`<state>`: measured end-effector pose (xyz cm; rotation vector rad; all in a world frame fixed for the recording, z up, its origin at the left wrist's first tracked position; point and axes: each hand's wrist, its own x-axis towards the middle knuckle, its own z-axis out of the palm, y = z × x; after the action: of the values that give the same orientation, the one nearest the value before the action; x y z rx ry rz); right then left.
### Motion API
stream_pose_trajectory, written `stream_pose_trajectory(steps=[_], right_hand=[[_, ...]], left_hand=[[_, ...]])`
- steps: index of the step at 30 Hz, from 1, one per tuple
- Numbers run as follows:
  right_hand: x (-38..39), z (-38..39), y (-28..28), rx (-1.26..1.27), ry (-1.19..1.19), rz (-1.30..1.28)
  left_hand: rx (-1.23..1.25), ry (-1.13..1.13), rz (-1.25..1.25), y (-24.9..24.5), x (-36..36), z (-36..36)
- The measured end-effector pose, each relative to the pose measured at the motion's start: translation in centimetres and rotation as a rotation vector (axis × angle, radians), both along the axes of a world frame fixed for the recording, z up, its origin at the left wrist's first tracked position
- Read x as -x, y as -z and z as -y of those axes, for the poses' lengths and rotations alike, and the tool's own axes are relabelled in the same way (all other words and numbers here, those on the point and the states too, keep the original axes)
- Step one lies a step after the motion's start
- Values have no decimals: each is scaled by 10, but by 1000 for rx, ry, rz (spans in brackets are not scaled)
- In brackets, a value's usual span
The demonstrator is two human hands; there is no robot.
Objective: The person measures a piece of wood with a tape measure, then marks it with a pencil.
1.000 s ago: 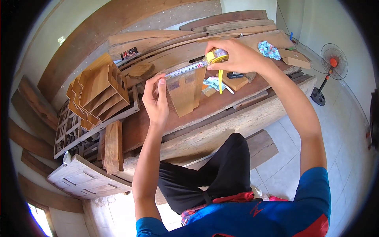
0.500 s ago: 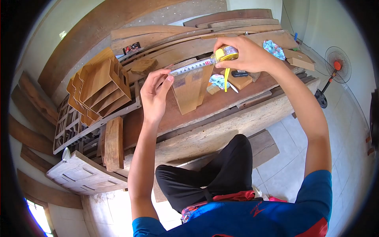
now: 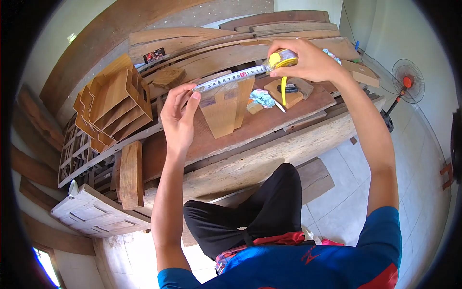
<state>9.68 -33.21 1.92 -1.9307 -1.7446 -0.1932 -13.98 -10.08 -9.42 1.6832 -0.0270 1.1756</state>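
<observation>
**Tape stretched across a notched board at the bench**

Both hands are raised in the upper middle of the frame, with a yellow tape measure [image 3: 282,59] drawn out between them. The right hand [image 3: 310,61], right of centre near the top, has its fingers curled tight around the yellow case. A yellow wrist strap [image 3: 284,95] hangs straight down from the case. The blade [image 3: 226,80] runs down and to the left from the case, numbers facing up. The left hand [image 3: 177,118], left of centre, pinches the blade's free end between thumb and forefinger. Its other fingers lie close together just beside them.

The blade passes over the top edge of a pale notched board [image 3: 222,110], which lies on the long dark plank of the workbench [image 3: 269,123] in the middle of the frame. Whether the blade touches the board cannot be told.

Just right of the board on the plank lie a crumpled blue-and-white wrapper [image 3: 262,98] and a small wood block [image 3: 288,96] with a black object [image 3: 288,88] on it. A stack of slotted wooden trays [image 3: 113,103] sits at the left of the frame, with a small wood offcut [image 3: 168,77] between it and the blade. Rough planks [image 3: 192,41] lean behind the bench along the top. A pedestal fan [image 3: 406,77] stands on the tiled floor at the right edge.
</observation>
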Motion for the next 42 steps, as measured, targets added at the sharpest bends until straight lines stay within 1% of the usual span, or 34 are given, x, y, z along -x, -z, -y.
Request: stream_pose_trajectory(steps=[4, 7, 10, 11, 14, 15, 18, 19, 22, 25, 28, 32, 34, 35, 38, 39, 42], right_hand=[[16, -9, 0, 8, -63, 4], [18, -15, 3, -12, -95, 37], [22, -13, 0, 8, -62, 31], [23, -14, 4, -22, -37, 39], [25, -11, 14, -125, -65, 15], [23, -11, 16, -122, -50, 3], [29, -6, 18, -89, -22, -101], [30, -4, 17, -89, -10, -92], [34, 0, 23, -147, 31, -28], [28, -1, 24, -167, -1, 3], [23, -5, 29, -212, 13, 48], [18, -13, 25, -192, 13, 3], [10, -20, 21, -178, -8, -13], [3, -25, 19, -159, 0, 40], [6, -30, 6, -84, -32, 23], [9, -32, 2, -81, -29, 41], [11, -39, 0, -123, -90, 56]], left_hand=[[-12, -13, -6, 2, 2, 8], [39, -26, -2, 8, 4, 6], [21, -22, -1, 5, 5, 4], [3, -25, -1, 4, 5, 5], [-118, -140, 19, 10, 0, 4], [-216, -162, 33, 10, 0, 3], [-601, -368, 98, 7, 1, 4], [-693, -417, 119, 8, 1, -2], [-748, -407, 93, 9, -1, -2], [-852, -496, 119, 8, -1, -6], [-815, -459, 134, 8, -6, -7], [-824, -438, 133, -3, -11, -19], [-804, -431, 93, -10, -12, -21], [-793, -433, 101, -15, -14, -23], [-1119, -556, -5, -43, 0, -19], [-1127, -627, 12, -51, -3, -14], [-1005, -721, -142, -65, -12, -5]])
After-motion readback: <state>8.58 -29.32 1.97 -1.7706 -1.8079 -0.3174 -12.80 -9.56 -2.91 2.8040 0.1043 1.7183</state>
